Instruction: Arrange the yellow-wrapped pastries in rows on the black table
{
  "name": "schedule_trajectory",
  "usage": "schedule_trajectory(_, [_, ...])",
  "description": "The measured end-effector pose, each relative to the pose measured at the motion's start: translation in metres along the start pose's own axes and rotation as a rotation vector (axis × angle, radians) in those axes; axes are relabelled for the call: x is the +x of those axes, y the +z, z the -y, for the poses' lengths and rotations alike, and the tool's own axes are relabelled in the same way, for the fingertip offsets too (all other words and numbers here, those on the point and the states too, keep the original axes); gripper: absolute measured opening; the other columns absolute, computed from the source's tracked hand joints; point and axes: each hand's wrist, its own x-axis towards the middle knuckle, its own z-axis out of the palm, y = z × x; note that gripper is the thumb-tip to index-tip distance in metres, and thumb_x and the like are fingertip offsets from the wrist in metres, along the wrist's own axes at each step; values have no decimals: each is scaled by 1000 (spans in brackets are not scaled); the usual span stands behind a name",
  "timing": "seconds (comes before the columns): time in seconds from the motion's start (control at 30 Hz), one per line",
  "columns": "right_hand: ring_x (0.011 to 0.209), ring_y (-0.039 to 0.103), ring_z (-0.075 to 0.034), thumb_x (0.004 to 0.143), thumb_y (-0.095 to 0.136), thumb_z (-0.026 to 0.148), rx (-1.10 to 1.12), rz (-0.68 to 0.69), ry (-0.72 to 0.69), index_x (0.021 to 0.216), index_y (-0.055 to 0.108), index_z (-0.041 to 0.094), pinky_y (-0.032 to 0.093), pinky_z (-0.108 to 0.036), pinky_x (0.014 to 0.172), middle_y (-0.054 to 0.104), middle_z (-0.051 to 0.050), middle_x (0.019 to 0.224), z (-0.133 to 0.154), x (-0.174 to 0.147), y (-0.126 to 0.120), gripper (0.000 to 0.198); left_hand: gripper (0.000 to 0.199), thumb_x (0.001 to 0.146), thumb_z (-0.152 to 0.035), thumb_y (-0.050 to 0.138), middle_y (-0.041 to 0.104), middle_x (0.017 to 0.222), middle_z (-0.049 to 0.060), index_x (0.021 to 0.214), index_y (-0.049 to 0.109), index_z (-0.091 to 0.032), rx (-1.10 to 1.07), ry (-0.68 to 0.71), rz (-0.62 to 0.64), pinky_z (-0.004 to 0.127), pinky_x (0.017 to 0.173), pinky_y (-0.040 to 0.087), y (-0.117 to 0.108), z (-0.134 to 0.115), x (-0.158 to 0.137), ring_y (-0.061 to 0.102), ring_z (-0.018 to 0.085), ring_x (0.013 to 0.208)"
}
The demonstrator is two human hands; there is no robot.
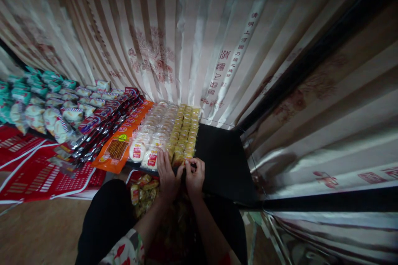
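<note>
Rows of small yellow-wrapped snacks (182,132) stand at the right end of the goods on a black shelf. My left hand (168,176) is open, its fingers stretched over the front of these rows, next to white round packaged cakes (152,158) with red labels. Its thumb points towards my right hand. My right hand (195,174) is closed in a pinch at the front of the rightmost yellow row, apparently on one yellow-wrapped snack; the fingers partly hide it. Below my hands, more wrapped snacks (143,192) lie loose between my knees, partly in shadow.
An orange snack bag (115,153), dark red packets (105,118), white packets (56,124) and green packets (43,80) extend leftwards. The black shelf surface (222,161) continues right. Printed pleated curtain (186,41) hangs behind; a black bar (311,54) slants at the right. Red bags (56,169) lie lower left.
</note>
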Motion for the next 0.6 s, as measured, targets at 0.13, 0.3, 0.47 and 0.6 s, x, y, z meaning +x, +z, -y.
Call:
schedule_trajectory(0.13, [82, 54, -16, 81, 53, 35, 26, 12, 17, 79, 55, 19, 53, -27, 63, 49, -5, 90, 1, 0, 0, 16, 43, 82, -37, 54, 50, 113, 17, 116, 49, -10, -54, -94, -23, 45, 92, 44, -11, 5, -8, 48, 27, 111])
schedule_trajectory(0.3, [81, 53, -15, 81, 53, 35, 41, 28, 26, 78, 56, 19, 53, -26, 63, 49, -4, 89, 1, 1, -2, 17, 17, 85, -32, 51, 54, 86, 6, 84, 59, -18, -76, -52, 167, 34, 78, 48, -20, 7, 6, 54, 19, 86])
schedule_trajectory(0.47, [81, 54, -15, 81, 53, 35, 68, 44, 30, 78, 57, 19, 53, -26, 65, 50, -4, 88, 0, 1, -2, 16, 22, 86, -35, 51, 57, 74, 3, 73, 57, -19, -18, 97, 279, 27, 67, 45, -24, 16, 27, 54, 16, 74])
schedule_trajectory(0.6, [81, 54, -15, 80, 55, 35, 90, 38, 44, 78, 57, 19, 53, -27, 65, 50, -5, 90, -1, 2, -1, 16, 25, 85, -36, 51, 57, 68, 1, 69, 55, -19, 17, 151, 291, 25, 63, 42, -24, 18, 35, 54, 15, 68])
